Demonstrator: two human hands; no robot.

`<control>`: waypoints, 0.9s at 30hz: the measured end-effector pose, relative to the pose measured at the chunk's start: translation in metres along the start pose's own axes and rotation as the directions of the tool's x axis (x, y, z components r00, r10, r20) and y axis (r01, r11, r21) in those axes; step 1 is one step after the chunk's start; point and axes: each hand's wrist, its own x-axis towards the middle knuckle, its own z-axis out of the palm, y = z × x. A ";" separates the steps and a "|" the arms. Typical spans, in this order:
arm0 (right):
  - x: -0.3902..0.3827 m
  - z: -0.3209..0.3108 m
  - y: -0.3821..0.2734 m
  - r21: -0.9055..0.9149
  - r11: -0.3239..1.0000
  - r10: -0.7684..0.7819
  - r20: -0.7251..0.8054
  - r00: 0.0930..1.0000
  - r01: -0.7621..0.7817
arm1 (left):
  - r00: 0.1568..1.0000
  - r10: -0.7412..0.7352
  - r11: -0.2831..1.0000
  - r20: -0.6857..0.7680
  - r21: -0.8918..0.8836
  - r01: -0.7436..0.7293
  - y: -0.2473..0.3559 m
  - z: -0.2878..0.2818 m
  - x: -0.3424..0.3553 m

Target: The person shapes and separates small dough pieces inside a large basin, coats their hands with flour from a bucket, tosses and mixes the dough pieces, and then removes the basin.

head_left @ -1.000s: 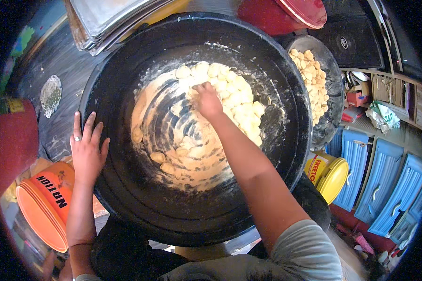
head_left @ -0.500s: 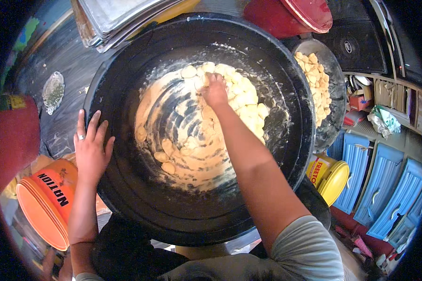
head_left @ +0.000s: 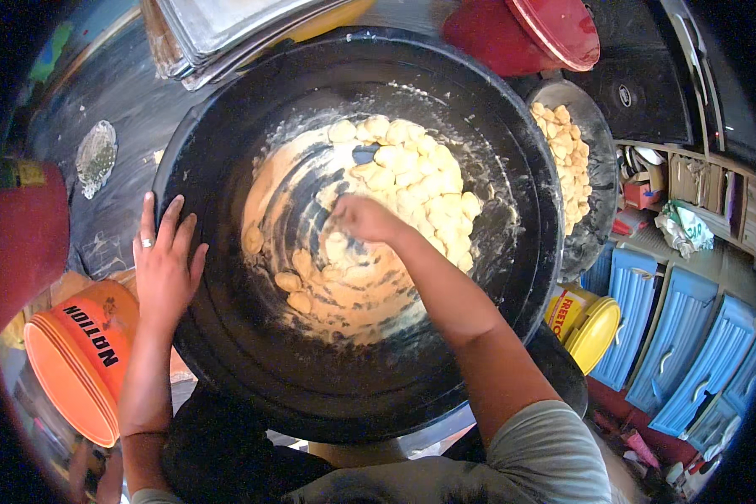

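Observation:
A large round black tub [head_left: 344,382] holds flour [head_left: 277,193] smeared in rings, a pile of pale dough pieces [head_left: 428,189] on its right side, and several loose pieces [head_left: 294,286] at lower left. My left hand [head_left: 164,256] lies open on the tub's left rim, fingers stretched out. My right hand [head_left: 361,217] is down in the floury middle, left of the pile, with its fingers curled; whether something is inside them is hidden. A dark patch of tub bottom shows at the top of the pile.
Beside the tub are stacked metal trays [head_left: 210,25], a red bucket [head_left: 517,29], a dark basin [head_left: 592,151] of browner pieces, a yellow bucket [head_left: 592,336], blue drawers [head_left: 668,336] and an orange bucket [head_left: 67,370]. A crumpled silvery item [head_left: 97,160] lies at left.
My right hand has moved down and left from the top of the pile into the middle of the tub, uncovering a dark patch there. My left hand stays on the rim.

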 end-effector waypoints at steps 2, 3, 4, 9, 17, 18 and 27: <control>0.012 -0.010 0.006 -0.103 0.995 -0.009 -0.187 0.982 -0.010 | 1.000 -0.002 1.000 -0.003 0.001 0.002 0.001 0.000 0.001; 0.018 -0.015 0.005 -0.257 0.957 0.008 -0.450 0.893 -0.138 | 1.000 -0.002 1.000 -0.005 0.011 0.002 0.001 0.000 0.001; 0.021 -0.017 0.006 -0.360 0.883 -0.026 -0.678 0.735 -0.301 | 1.000 0.001 1.000 -0.006 0.018 -0.001 0.002 0.001 0.002; 0.024 0.015 0.016 -0.659 0.705 0.118 -0.255 0.960 -0.262 | 1.000 0.012 1.000 -0.012 0.026 -0.011 0.001 0.004 0.001; -0.038 -0.031 0.054 -0.102 0.822 0.212 -0.859 0.467 -0.561 | 0.999 0.039 0.999 -0.031 0.022 -0.038 0.002 0.002 0.003; -0.045 -0.026 0.065 -0.191 0.804 0.115 -0.879 0.463 -0.563 | 0.999 0.030 0.999 -0.020 0.025 -0.029 0.002 0.000 0.003; -0.081 -0.009 0.005 -0.083 0.924 0.316 -0.386 0.867 -0.374 | 1.000 -0.010 1.000 0.021 0.009 0.010 -0.002 0.001 0.000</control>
